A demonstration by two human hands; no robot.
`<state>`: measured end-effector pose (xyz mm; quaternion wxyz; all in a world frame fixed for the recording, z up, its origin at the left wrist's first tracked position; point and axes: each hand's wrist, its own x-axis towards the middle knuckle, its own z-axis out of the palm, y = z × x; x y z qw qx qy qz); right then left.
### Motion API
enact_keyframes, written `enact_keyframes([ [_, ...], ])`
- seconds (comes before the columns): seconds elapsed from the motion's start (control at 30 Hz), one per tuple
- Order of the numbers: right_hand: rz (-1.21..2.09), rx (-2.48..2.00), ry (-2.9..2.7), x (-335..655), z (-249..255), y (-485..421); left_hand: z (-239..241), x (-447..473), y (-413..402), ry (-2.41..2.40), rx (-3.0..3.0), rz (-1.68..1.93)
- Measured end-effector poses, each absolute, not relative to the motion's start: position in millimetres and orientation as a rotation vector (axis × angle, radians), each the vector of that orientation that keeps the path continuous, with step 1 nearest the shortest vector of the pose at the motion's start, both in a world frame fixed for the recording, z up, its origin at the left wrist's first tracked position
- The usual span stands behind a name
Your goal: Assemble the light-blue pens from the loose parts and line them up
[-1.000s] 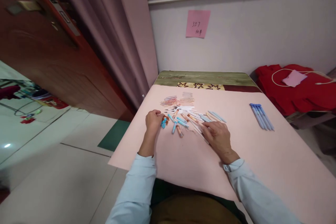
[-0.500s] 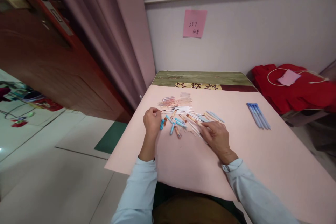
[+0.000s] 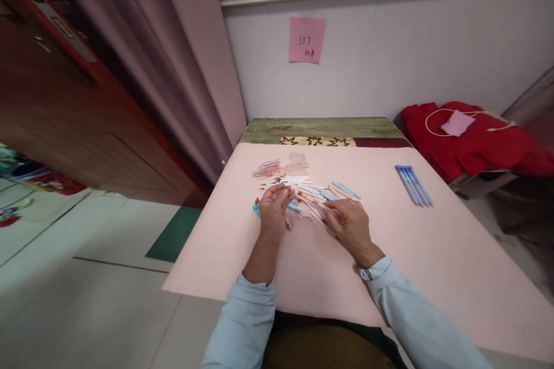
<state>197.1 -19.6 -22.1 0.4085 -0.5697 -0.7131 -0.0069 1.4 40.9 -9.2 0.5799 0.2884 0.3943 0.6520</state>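
While the right hand [image 3: 350, 223] pinches an orange pen [image 3: 309, 197], left hand [image 3: 274, 210] beside its far end — grip unclear

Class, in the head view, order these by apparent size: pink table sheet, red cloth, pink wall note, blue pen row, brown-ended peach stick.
Largest to smallest:
pink table sheet
red cloth
pink wall note
blue pen row
brown-ended peach stick, visible part

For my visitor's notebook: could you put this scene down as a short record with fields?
Left hand: fingertips drawn together; any held piece unclear
Beside it: small blue pieces
Right hand: holding a peach pen barrel
Beyond left hand: white pen refills
Right side of table: blue pens side by side
Wall: pink handwritten note
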Motion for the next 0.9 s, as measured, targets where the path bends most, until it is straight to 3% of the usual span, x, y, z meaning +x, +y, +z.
enact_keyframes([
  [0.9, -0.154, -1.350, -1.807, 195.1, -23.9, -17.8, -7.9, 5.9, 35.4, 0.898, 0.841, 1.484],
])
